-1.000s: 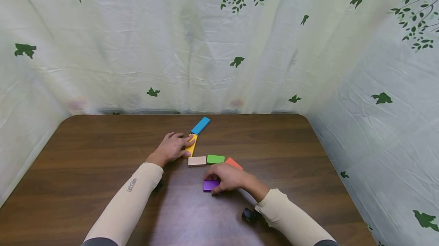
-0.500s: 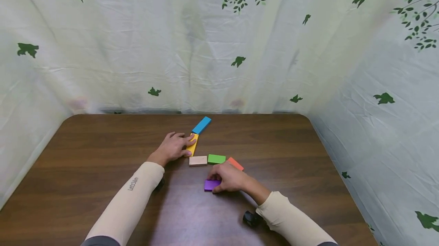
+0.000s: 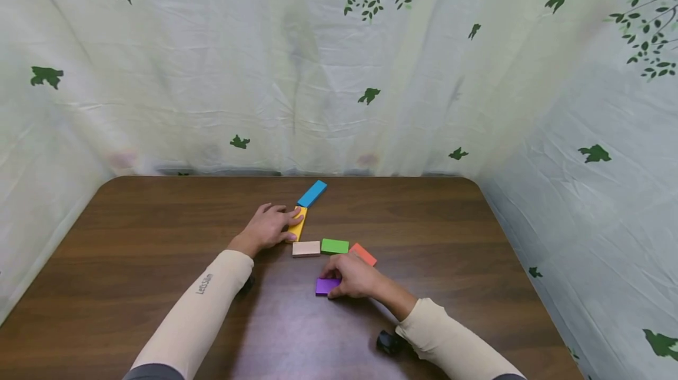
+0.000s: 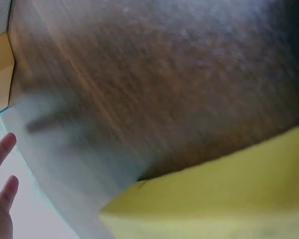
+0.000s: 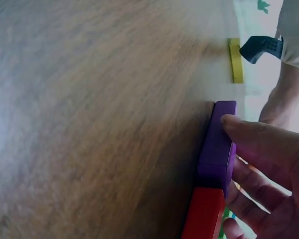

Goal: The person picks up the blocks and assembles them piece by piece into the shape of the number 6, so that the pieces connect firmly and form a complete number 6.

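Note:
In the head view, my left hand holds a flat yellow block, thumb near its close end and fingers across its upper part. A blue block lies angled off the yellow block's far end. My right hand pinches a purple block flat on the table. In the right wrist view the thumb lies on one side of the purple block, with the fingers beyond it. A red block abuts its end there. The left wrist view shows several fingertips near a tan block.
A pale wooden block, a green block and an orange block line up between my hands. Another yellow block looms close to the left wrist camera. A leaf-printed white curtain hangs behind the brown table.

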Demonstrator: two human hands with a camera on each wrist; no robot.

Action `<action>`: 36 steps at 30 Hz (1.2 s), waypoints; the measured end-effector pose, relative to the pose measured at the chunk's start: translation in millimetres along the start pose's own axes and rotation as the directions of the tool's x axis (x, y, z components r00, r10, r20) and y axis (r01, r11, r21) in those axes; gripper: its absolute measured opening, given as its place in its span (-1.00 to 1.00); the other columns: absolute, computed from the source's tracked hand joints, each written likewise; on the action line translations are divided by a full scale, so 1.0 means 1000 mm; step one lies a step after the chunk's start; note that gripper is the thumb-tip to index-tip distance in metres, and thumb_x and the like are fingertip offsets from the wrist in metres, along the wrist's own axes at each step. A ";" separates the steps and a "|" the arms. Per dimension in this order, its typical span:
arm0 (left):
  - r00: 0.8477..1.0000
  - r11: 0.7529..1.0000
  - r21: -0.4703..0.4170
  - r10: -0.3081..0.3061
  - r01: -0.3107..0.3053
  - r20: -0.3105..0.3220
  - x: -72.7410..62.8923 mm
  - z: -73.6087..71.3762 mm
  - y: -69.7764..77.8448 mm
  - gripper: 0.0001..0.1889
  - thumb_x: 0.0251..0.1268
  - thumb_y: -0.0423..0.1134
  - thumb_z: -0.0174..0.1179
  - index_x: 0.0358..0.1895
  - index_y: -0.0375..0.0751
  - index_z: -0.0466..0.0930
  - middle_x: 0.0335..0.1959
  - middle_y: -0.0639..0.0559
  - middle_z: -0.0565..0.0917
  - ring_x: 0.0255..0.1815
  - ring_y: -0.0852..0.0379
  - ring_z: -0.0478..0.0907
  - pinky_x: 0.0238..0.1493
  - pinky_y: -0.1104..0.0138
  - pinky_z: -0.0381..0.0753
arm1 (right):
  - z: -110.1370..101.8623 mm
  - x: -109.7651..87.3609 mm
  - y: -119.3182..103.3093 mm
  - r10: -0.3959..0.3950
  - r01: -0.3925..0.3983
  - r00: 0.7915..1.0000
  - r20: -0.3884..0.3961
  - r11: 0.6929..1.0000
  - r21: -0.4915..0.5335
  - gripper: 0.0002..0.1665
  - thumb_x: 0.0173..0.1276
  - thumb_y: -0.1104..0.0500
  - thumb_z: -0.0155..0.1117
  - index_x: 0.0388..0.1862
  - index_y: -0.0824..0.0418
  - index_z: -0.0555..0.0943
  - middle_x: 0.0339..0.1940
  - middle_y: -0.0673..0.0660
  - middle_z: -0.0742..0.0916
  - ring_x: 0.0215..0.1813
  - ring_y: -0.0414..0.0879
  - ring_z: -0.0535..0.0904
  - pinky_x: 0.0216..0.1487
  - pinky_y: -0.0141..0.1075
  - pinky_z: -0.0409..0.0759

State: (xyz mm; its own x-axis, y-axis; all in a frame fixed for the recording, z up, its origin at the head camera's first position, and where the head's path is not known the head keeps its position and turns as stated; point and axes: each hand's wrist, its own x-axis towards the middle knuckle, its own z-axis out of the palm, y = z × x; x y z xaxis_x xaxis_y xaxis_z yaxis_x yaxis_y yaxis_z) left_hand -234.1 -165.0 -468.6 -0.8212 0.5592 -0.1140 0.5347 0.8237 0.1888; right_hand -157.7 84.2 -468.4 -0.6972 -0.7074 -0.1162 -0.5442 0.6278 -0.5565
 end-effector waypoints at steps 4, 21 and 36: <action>1.000 1.000 0.019 0.000 0.000 0.001 0.001 0.002 0.001 -0.39 0.27 0.01 0.22 0.37 -0.07 0.39 0.41 -0.06 0.35 0.36 -0.30 0.27 0.34 -0.23 0.03 | 0.001 -0.003 0.000 0.010 -0.010 1.000 -0.012 1.000 0.004 -0.62 -0.05 0.19 0.61 -0.18 0.16 0.74 -0.29 -0.09 0.70 -0.31 -0.33 0.50 -0.27 -0.51 0.46; 1.000 0.998 0.056 -0.011 0.012 -0.016 0.001 -0.001 0.005 -0.39 0.23 0.02 0.26 0.33 -0.07 0.45 0.39 -0.05 0.39 0.37 -0.28 0.26 0.35 -0.19 0.05 | 0.001 -0.003 0.001 0.031 -0.030 0.999 -0.008 0.999 0.026 -0.61 -0.05 0.19 0.62 -0.18 0.14 0.74 -0.30 -0.12 0.69 -0.30 -0.35 0.49 -0.25 -0.52 0.47; 0.999 0.993 0.117 0.023 -0.019 -0.028 -0.005 -0.013 0.013 -0.50 0.25 0.04 0.26 0.19 -0.12 0.59 0.27 -0.09 0.53 0.27 -0.18 0.40 0.30 -0.12 0.21 | 0.000 -0.003 -0.003 0.026 -0.026 1.000 -0.006 1.000 0.017 -0.63 -0.02 0.19 0.60 -0.18 0.17 0.73 -0.28 -0.09 0.70 -0.27 -0.30 0.52 -0.23 -0.48 0.49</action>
State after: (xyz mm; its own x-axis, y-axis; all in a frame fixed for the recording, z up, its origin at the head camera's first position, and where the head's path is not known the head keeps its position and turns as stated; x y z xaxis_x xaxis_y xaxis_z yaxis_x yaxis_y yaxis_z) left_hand -225.2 -158.4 -453.0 -0.8142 0.5747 -0.0820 0.5700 0.8182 0.0751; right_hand -153.6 84.4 -466.3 -0.7141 -0.6887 -0.1255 -0.5180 0.6405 -0.5670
